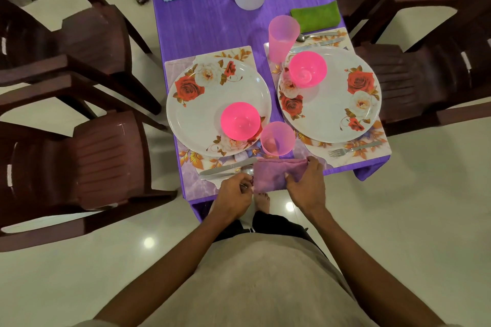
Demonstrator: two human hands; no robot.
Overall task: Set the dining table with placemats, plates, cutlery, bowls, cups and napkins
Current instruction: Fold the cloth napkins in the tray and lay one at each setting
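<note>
Hands both on my purple napkin (276, 174) at the bench (212, 21) edge: left grip (235, 190) pinches its corner, right grip (305, 183) clutches its right side beside the pink cup (277, 138).

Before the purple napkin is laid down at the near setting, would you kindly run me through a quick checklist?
1. Purple napkin held by both hands: left hand, right hand: ok.
2. Napkin folded flat: ok.
3. Near cup clear of the napkin: cannot tell, very close.
4. Knife and spoon in place on the placemat: ok.
5. Fork at this setting: cannot tell.
</note>
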